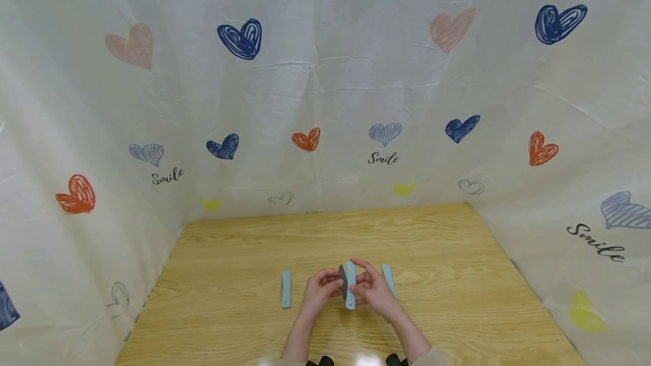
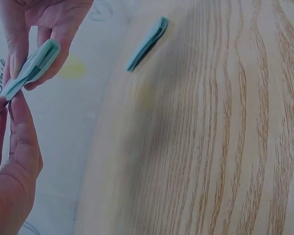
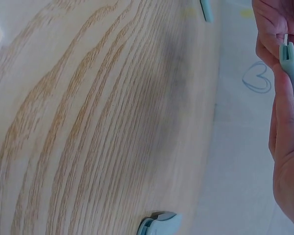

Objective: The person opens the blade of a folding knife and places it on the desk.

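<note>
We hold a pale blue folding tool [image 1: 351, 275] between our two hands, roughly upright and raised above the near part of the wooden counter [image 1: 229, 253]. Our left hand [image 1: 317, 293] pinches its dark grey blade [image 1: 343, 278] between thumb and fingers, while our right hand [image 1: 378, 293] grips the handle [image 1: 350, 297], the index finger reaching up to the top end. To the left, well apart from our left hand, a second pale blue tool [image 1: 286, 290] lies on the counter; a third pale blue tool [image 1: 389, 277] lies just beside our right hand, which hides part of it. Around the counter we see a white curtain [image 1: 325, 86] printed with navy, red, pink, yellow and light blue hearts and the word "Smile". At the bottom edge two black objects [image 1: 326, 361] show near our forearms, too cut off for us to identify
</note>
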`<action>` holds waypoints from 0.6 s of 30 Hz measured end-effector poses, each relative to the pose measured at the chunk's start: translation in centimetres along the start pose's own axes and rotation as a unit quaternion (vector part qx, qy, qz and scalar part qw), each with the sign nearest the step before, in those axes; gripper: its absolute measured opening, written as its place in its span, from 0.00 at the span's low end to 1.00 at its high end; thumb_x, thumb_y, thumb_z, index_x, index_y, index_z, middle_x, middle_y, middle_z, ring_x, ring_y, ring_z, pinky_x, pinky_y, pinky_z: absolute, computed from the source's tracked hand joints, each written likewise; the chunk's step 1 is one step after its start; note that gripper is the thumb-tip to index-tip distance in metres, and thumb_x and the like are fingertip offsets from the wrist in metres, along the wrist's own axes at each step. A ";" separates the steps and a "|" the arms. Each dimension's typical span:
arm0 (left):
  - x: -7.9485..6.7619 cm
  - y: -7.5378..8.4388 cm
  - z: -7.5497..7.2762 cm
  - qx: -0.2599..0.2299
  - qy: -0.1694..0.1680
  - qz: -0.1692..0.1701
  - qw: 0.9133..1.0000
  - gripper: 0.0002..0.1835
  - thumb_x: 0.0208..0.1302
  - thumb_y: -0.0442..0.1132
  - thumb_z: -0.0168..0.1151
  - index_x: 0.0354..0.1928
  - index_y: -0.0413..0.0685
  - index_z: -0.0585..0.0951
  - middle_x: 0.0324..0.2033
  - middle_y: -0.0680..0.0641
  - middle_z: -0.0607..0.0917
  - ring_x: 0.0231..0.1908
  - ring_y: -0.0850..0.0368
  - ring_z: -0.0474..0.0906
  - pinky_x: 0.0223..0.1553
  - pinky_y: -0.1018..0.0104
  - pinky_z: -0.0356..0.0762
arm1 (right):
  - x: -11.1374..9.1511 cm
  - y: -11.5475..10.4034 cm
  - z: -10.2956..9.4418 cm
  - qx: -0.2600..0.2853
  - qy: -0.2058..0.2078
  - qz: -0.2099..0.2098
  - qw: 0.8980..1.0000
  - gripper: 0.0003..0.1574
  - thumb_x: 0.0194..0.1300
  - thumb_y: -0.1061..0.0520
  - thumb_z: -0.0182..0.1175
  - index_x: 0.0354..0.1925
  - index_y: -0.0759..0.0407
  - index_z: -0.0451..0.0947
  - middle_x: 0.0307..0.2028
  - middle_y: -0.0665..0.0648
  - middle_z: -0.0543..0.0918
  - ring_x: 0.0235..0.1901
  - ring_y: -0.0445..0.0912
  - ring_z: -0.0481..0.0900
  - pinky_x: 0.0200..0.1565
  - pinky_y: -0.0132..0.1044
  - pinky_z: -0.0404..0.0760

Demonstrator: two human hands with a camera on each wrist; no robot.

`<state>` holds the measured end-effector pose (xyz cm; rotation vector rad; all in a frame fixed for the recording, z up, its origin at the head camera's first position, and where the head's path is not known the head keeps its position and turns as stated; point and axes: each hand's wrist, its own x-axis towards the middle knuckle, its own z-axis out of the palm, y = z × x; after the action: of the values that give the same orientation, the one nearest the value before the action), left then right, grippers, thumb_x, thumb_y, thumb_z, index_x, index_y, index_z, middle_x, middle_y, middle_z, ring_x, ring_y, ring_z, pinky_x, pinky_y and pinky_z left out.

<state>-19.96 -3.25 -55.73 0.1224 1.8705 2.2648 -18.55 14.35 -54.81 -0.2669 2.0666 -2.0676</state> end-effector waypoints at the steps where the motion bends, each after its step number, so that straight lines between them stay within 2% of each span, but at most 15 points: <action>1: 0.0 0.0 0.0 -0.003 0.001 -0.001 1.000 0.16 0.63 0.26 0.60 0.50 0.21 0.75 0.33 0.50 0.83 0.32 0.60 0.79 0.37 0.66 0.84 | 0.0 0.0 0.0 -0.001 0.000 -0.001 1.000 0.41 0.64 0.69 0.58 0.72 0.64 0.55 0.39 0.62 0.77 0.33 0.45 0.81 0.31 0.44 0.87; 5: -0.1 0.0 0.2 -0.010 0.009 -0.006 1.000 0.15 0.63 0.25 0.61 0.49 0.21 0.75 0.31 0.52 0.83 0.31 0.61 0.80 0.37 0.65 0.84 | 0.0 -0.1 0.1 -0.005 -0.001 -0.002 1.000 0.41 0.64 0.69 0.59 0.72 0.64 0.56 0.38 0.61 0.76 0.32 0.45 0.81 0.31 0.45 0.87; 12: -0.1 -0.1 0.3 0.021 0.017 -0.009 1.000 0.13 0.63 0.26 0.63 0.47 0.24 0.77 0.30 0.49 0.82 0.30 0.60 0.79 0.39 0.57 0.85 | -0.2 -0.3 0.2 -0.008 -0.002 0.009 1.000 0.41 0.65 0.69 0.58 0.72 0.65 0.54 0.38 0.61 0.76 0.34 0.48 0.81 0.35 0.58 0.85; 18: -0.1 0.0 0.3 0.027 0.019 -0.008 0.999 0.12 0.62 0.24 0.61 0.46 0.21 0.76 0.29 0.49 0.81 0.30 0.60 0.78 0.38 0.56 0.85 | -0.3 -0.4 0.3 0.003 0.004 0.017 1.000 0.41 0.65 0.69 0.58 0.73 0.63 0.54 0.38 0.60 0.75 0.35 0.48 0.80 0.36 0.58 0.85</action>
<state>-19.83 -2.97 -55.68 0.0733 1.9447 2.2222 -18.17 14.13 -54.41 -0.2213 2.0554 -2.0578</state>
